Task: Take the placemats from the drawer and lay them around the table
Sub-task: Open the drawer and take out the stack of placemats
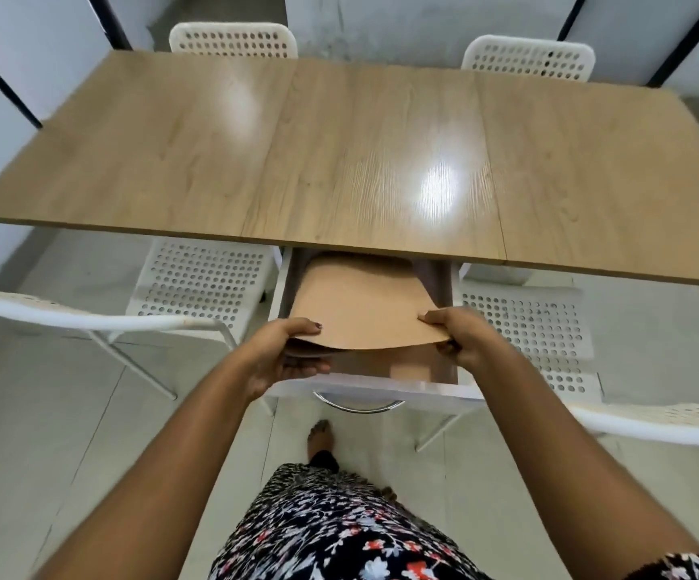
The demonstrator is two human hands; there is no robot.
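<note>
Tan placemats (pixel 364 303) gripped between both hands (pixel 285 353).

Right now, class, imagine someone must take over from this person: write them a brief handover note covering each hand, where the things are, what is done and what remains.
Left hand: grips the near left corner of the tan flexible placemats.
Right hand: pinches their near right corner.
The placemats are lifted at the near edge, far end inside the open white drawer under the wooden table.
Done: drawer opened, placemats grasped.
Left: pull them out and lay them around the table, by the white perforated chairs. No mat is laid yet.
</note>
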